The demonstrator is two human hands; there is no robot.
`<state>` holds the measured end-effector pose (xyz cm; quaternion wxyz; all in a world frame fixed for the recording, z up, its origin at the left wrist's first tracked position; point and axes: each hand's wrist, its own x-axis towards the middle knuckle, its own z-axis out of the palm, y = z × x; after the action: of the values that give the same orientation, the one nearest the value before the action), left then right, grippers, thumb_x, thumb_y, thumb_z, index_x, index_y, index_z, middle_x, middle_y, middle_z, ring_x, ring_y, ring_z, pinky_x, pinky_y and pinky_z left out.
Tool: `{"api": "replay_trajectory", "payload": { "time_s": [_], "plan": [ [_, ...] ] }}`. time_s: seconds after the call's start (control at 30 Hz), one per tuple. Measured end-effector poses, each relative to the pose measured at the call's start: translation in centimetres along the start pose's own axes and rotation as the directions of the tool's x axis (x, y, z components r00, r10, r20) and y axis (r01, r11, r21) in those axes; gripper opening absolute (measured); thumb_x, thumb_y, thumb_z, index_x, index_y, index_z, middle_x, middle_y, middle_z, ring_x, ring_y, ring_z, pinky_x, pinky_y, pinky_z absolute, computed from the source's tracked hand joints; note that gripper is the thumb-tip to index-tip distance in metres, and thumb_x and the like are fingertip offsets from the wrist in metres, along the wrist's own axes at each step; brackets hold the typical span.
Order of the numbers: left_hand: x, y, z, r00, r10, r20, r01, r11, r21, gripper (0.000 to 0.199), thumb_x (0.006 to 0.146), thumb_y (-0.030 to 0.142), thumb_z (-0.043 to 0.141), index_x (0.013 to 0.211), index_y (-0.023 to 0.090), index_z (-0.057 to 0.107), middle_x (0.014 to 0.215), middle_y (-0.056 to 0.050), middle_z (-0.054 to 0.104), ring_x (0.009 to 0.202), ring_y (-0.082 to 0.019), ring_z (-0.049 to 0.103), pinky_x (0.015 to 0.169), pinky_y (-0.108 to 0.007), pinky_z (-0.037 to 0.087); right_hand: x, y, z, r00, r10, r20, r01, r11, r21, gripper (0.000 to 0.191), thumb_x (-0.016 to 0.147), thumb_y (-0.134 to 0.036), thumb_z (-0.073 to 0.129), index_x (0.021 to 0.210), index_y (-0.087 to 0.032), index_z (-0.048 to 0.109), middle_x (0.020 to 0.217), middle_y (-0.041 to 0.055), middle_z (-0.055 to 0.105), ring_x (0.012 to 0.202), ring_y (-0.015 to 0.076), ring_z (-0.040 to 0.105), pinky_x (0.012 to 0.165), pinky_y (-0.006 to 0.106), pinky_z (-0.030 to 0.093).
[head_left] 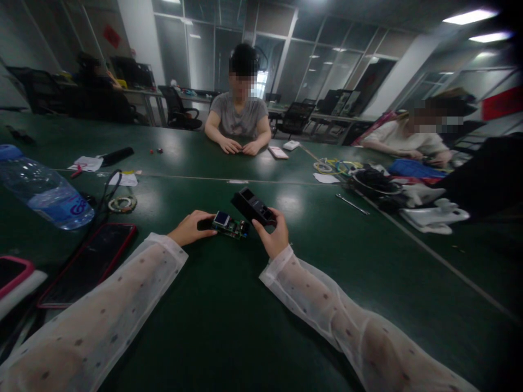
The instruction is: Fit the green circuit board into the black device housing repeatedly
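In the middle of the head view my left hand (192,227) grips the left end of a green circuit board (232,228) with a small square screen mounted on it. A black plastic casing (253,206) with cut-outs in its face is held by my right hand (274,234), thumb in front and fingers round its right end. The casing is tilted, its far end pointing up and left. It sits just above and right of the board; whether the two touch I cannot tell. Both are over the green table (204,321).
On the left are a large water bottle (53,190), a red-edged phone (90,267) and a bracelet (122,203). To the right lie a wrench (352,204), a cable heap (339,166) and white gloves (435,213). A person (239,111) sits opposite, another (408,136) at right.
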<state>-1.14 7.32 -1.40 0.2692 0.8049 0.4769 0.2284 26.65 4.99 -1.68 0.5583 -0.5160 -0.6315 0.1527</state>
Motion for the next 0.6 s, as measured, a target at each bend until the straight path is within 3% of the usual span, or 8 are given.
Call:
{"api": "replay_trajectory", "payload": {
  "time_s": [0.23, 0.6],
  "plan": [
    [0.0, -0.2, 0.2, 1.0, -0.007, -0.009, 0.006, 1.0, -0.011, 0.055, 0.076, 0.05, 0.068, 0.125, 0.027, 0.057, 0.123, -0.008, 0.057, 0.119, -0.027, 0.047, 0.097, -0.047, 0.039, -0.6, -1.7, -0.3, 0.976, -0.128, 0.174, 0.114, 0.99, 0.088, 0.048, 0.078, -0.037, 0.067, 0.119, -0.022, 0.046, 0.109, 0.0082, 0.058, 0.097, 0.0237, 0.06, 0.085, 0.042, 0.052],
    [0.2, 0.1, 0.3, 0.997, 0.024, -0.067, -0.023, 1.0, 0.013, 0.051, 0.072, 0.047, 0.072, 0.116, 0.022, 0.062, 0.116, -0.009, 0.061, 0.113, -0.029, 0.052, 0.096, -0.045, 0.042, -0.6, -1.6, -0.3, 0.924, -0.147, 0.352, 0.155, 0.988, 0.008, 0.049, 0.077, -0.034, 0.068, 0.121, -0.023, 0.047, 0.11, 0.0083, 0.059, 0.099, 0.025, 0.059, 0.087, 0.045, 0.05]
  ]
}}
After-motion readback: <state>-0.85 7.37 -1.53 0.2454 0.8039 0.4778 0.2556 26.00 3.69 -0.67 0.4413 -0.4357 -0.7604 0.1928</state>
